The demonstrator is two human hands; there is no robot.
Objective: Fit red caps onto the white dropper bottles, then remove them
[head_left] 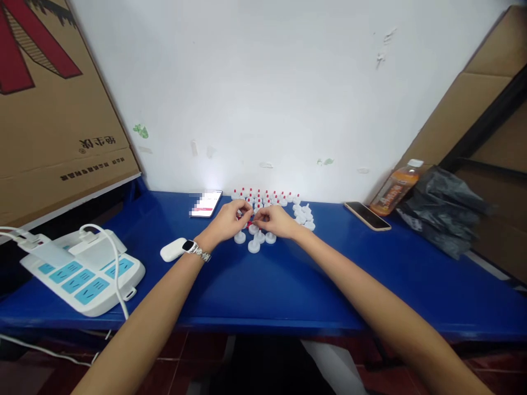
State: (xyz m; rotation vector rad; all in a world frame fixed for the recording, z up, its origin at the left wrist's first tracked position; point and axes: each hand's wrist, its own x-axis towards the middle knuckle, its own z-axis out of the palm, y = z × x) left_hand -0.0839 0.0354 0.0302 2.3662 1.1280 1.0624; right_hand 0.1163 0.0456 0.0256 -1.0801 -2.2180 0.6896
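My left hand [228,220] and my right hand [276,220] meet at the middle of the blue table [288,274], fingers pinched together around a small red and white piece [250,224] that is mostly hidden. Just below the fingers lie several loose white caps [254,245]. Behind the hands stand rows of white caps with red tips [263,196]. Right of them sits a small heap of plain white caps [303,214]. A watch with a metal band [193,248] is on my left wrist.
A lit phone [206,203] lies at the back left, and a white oval case [173,249] sits near my left wrist. A white power strip [82,271] with plugs occupies the left. A dark phone [368,215], an orange drink bottle [396,188] and a black bag [444,216] are at the right. Cardboard boxes [49,99] flank both sides.
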